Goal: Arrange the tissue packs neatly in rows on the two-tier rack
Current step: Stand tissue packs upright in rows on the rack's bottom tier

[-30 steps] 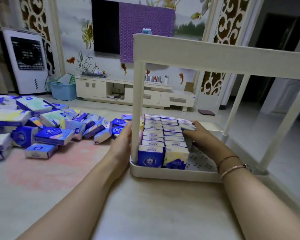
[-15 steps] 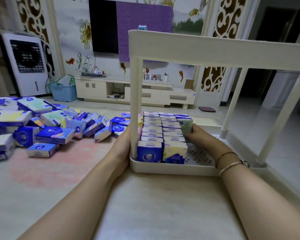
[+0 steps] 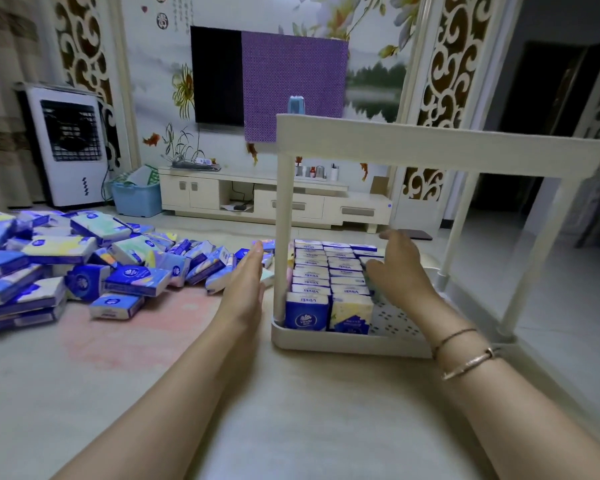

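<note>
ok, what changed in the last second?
Left hand came off the rack post, now flat and clear of it. Right hand let go of the third-row packs and lifted, fingers spread. Two full rows and the floor pile unchanged.

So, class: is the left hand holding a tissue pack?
No, the left hand is flat with straight fingers beside the rack's front post, outside the tray, holding nothing.

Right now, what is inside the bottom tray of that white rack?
The bottom tray holds upright tissue packs in two full rows, a third started at the back. Its perforated floor shows bare at right. The right hand covers some packs.
</note>
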Demonstrator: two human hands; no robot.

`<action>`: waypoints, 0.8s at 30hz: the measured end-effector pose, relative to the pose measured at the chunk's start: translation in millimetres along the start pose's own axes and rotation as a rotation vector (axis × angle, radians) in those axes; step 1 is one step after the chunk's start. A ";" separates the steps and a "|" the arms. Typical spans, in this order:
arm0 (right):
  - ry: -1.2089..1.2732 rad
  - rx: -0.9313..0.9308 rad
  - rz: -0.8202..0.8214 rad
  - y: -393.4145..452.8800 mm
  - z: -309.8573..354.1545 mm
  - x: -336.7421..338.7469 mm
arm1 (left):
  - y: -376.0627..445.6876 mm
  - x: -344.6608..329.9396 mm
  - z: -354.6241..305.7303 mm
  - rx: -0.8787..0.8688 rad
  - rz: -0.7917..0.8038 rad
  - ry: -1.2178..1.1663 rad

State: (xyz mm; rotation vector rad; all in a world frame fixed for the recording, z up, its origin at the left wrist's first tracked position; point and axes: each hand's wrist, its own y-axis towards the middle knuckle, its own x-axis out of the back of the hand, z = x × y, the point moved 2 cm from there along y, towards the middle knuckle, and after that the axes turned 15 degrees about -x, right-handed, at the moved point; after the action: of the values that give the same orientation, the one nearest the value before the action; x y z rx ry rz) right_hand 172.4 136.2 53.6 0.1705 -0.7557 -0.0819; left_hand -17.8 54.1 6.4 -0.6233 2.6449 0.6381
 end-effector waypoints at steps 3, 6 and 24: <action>-0.096 0.164 0.018 -39.3 15.9 2.4 | -5.2 10.2 -2.3 0.001 -0.033 0.035; -0.210 0.329 -0.019 -73.9 36.6 4.7 | -22.2 14.2 -22.3 -0.042 0.021 0.141; -0.306 0.481 0.275 -134.4 152.1 -177.6 | -39.6 214.6 -106.2 -0.330 -0.287 0.870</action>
State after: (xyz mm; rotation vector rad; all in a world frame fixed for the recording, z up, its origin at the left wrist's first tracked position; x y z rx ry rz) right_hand -62.8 9.1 17.8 0.5173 -1.0901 0.3461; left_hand -203.2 -101.7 -9.3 -1.6610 3.1053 0.8627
